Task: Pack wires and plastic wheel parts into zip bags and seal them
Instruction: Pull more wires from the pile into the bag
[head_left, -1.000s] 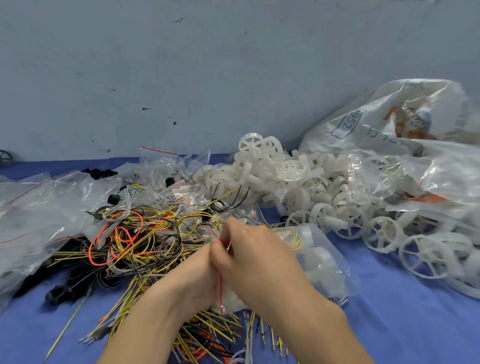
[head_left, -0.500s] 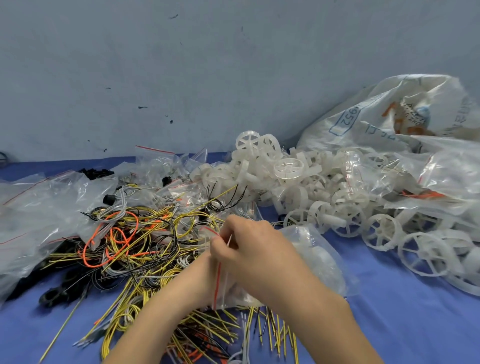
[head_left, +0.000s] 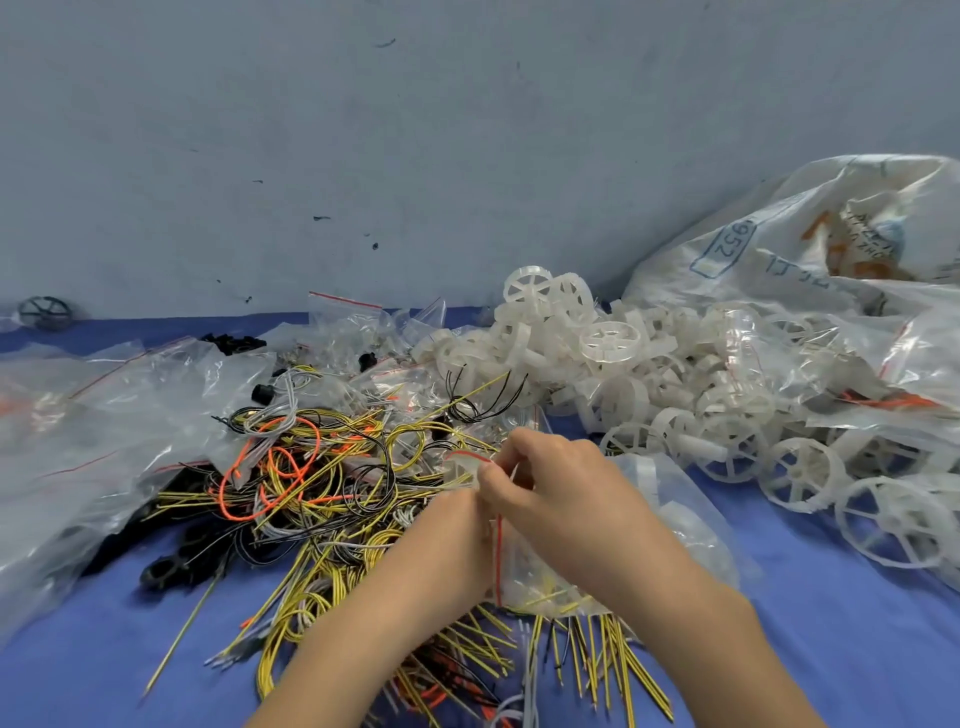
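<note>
From the head camera, a small clear zip bag (head_left: 670, 525) lies on the blue table cover (head_left: 831, 649), right in front of the big tangle of wires (head_left: 311, 467). The bag has a thin red line along its mouth. It looks soft, shiny and crinkly. Inside it you can see pale wheel shapes and some yellow wire ends.

The right hand (head_left: 561, 499) is curled over the bag's mouth. Its thumb and fingers are pressed together, pinching the red-lined edge near the top. The left hand (head_left: 452, 525) is tucked just beside it, touching the same edge lower down. Its fingers are hidden behind the right hand, so I cannot tell how tightly they are closed.

The wires are thin and bendy, mostly yellow, with black, grey and bright orange loops. Straight yellow wire ends poke out from under the bag, toward the camera.

Behind the bag, and to its right, sits a heap of white plastic wheels (head_left: 623, 358), round with spokes. Further right of the bag is a large crumpled sack (head_left: 810, 249) with blue printing. Left of the wires lie more clear bags (head_left: 104, 415).
</note>
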